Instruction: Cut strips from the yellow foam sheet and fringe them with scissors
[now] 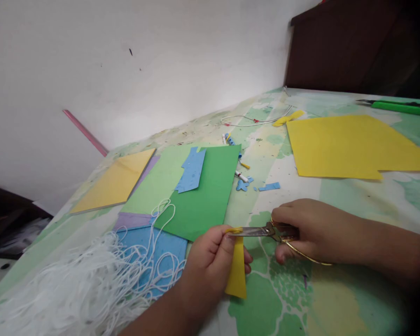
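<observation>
Near the front of the table, my left hand [215,256] pinches a small piece of yellow paper [238,275] that hangs down below the fingers. My right hand [310,228] is closed around the gold-coloured handles of a pair of scissors [257,231]. The blades point left and meet the paper's top edge beside my left thumb. A thin yellow strip lies over the blade tips. Part of the paper is hidden behind my left fingers.
White cord [73,280] lies heaped at the front left, over blue paper [143,242]. Green sheets [210,200] carry a cut blue piece [192,170]. A large yellow sheet [350,147] and a green-handled cutter [402,107] are at the right. Blue scraps [269,186] lie mid-table.
</observation>
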`<state>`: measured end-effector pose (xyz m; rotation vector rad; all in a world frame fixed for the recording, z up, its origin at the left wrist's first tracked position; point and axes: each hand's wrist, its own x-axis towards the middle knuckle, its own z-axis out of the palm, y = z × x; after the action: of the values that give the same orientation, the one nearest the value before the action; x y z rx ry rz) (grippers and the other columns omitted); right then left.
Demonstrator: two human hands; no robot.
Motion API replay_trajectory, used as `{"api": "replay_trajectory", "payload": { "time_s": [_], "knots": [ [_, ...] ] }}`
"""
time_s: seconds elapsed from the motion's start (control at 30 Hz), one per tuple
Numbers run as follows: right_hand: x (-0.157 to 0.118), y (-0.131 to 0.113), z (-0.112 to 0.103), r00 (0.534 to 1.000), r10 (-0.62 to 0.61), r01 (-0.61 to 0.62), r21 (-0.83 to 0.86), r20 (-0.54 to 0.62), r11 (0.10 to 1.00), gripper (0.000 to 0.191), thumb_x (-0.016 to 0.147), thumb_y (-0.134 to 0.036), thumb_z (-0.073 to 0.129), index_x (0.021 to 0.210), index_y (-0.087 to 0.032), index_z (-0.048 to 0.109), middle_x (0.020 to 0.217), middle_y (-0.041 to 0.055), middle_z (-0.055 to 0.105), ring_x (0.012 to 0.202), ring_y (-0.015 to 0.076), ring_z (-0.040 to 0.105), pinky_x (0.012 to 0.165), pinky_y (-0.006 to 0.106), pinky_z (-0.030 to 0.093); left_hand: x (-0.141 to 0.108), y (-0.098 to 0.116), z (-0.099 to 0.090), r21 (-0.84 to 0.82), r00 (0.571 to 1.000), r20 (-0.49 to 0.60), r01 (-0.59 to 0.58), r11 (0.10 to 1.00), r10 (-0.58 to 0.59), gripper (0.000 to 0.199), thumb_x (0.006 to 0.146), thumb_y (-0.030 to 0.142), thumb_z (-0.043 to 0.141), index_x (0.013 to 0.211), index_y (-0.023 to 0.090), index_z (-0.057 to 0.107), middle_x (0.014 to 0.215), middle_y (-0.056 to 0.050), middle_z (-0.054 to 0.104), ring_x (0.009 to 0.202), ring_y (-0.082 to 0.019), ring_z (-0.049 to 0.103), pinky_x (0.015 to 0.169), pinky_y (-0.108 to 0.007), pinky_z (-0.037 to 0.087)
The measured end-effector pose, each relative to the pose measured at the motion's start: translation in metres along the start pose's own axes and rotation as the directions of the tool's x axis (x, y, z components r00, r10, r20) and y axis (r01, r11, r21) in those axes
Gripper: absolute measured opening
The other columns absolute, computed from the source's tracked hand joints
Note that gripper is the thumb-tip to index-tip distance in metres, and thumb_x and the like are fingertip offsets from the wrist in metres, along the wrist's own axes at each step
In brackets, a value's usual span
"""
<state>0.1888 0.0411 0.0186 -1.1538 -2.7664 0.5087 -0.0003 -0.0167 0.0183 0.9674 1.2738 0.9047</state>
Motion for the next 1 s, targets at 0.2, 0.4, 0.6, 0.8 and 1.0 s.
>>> {"api": "replay_trajectory", "payload": {
  "time_s": [0.2, 0.4, 0.6, 0.8, 1.0],
  "knots": [
    [0.001, 0.0008, 0.0006, 1.0, -0.025, 0.025, -0.013, -0.017, 1.0, 0.042, 0.065, -0.059, 0.043, 0.061, -0.018, 0.046, 0.056, -0.0003, 0.049, 0.05, 0.0125, 0.04, 0.043, 0.021, 0.022, 0.0002, 0.0021, 0.0, 0.001, 0.999, 0.033, -0.006, 1.0, 0.006, 0.019, 0.072, 0.035, 0.046, 0.075, 0.017, 0.05, 0.055, 0.002, 0.058, 0.047, -0.01, 0.055, 0.045, -0.021, 0.043],
    [0.0, 0.002, 0.0013, 0.999, -0.041, 0.041, -0.029, -0.02, 0.999, 0.042, 0.066, -0.059, 0.042, 0.061, -0.018, 0.046, 0.056, -0.0006, 0.049, 0.05, 0.0122, 0.04, 0.043, 0.021, 0.021, 0.001, 0.0007, -0.0004, 0.016, 0.999, 0.029, -0.015, 1.0, 0.014, 0.02, 0.072, 0.036, 0.045, 0.074, 0.017, 0.05, 0.055, 0.001, 0.058, 0.047, -0.01, 0.055, 0.044, -0.021, 0.043],
    [-0.001, 0.001, 0.0012, 0.999, -0.042, 0.041, -0.049, -0.015, 0.998, 0.041, 0.067, -0.059, 0.04, 0.063, -0.018, 0.047, 0.057, 0.0, 0.05, 0.05, 0.0128, 0.042, 0.043, 0.022, 0.021, -0.0002, 0.0015, -0.0005, 0.018, 0.999, 0.037, -0.029, 0.999, 0.028, 0.018, 0.073, 0.034, 0.044, 0.074, 0.017, 0.05, 0.055, 0.002, 0.058, 0.047, -0.01, 0.054, 0.044, -0.02, 0.042],
    [-0.001, 0.001, 0.0025, 0.998, -0.042, 0.039, -0.061, -0.038, 0.997, 0.039, 0.067, -0.056, 0.043, 0.062, -0.017, 0.049, 0.056, 0.0005, 0.05, 0.05, 0.0127, 0.042, 0.042, 0.022, 0.021, -0.0006, 0.0013, -0.0005, 0.016, 0.999, 0.034, -0.016, 1.0, 0.016, 0.018, 0.073, 0.034, 0.045, 0.076, 0.017, 0.05, 0.055, 0.001, 0.058, 0.046, -0.01, 0.054, 0.043, -0.02, 0.041],
    [-0.0021, 0.0007, 0.0019, 0.998, -0.044, 0.04, -0.086, -0.044, 0.995, 0.038, 0.067, -0.056, 0.044, 0.063, -0.018, 0.049, 0.057, 0.0002, 0.051, 0.051, 0.013, 0.043, 0.043, 0.022, 0.021, -0.0001, -0.0001, -0.0014, 0.004, 0.999, 0.031, -0.02, 1.0, 0.02, 0.018, 0.074, 0.033, 0.044, 0.075, 0.016, 0.05, 0.055, 0.002, 0.058, 0.046, -0.01, 0.054, 0.043, -0.02, 0.042]
  ]
}}
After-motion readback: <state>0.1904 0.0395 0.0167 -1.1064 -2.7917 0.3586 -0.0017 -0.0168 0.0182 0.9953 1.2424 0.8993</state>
